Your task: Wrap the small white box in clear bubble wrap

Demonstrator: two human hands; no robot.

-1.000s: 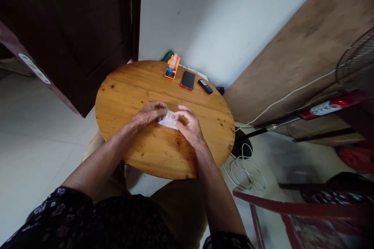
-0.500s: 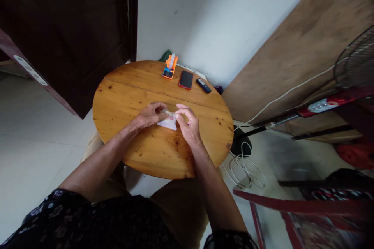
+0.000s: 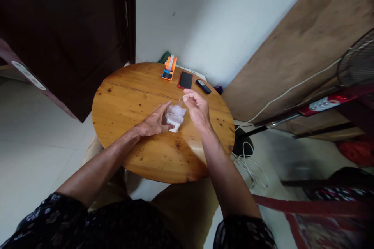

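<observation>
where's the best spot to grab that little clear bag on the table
Probably the loose top edge of the clear bag, pinched from above on the right side, where the right hand holds it. The film there looks thin and empty, while the white contents bulge low near the table, by the left hand.

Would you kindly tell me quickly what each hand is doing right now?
Left hand: open, fingers resting against the small plastic bag.
Right hand: closed, pinching the bag's top edge.
</observation>
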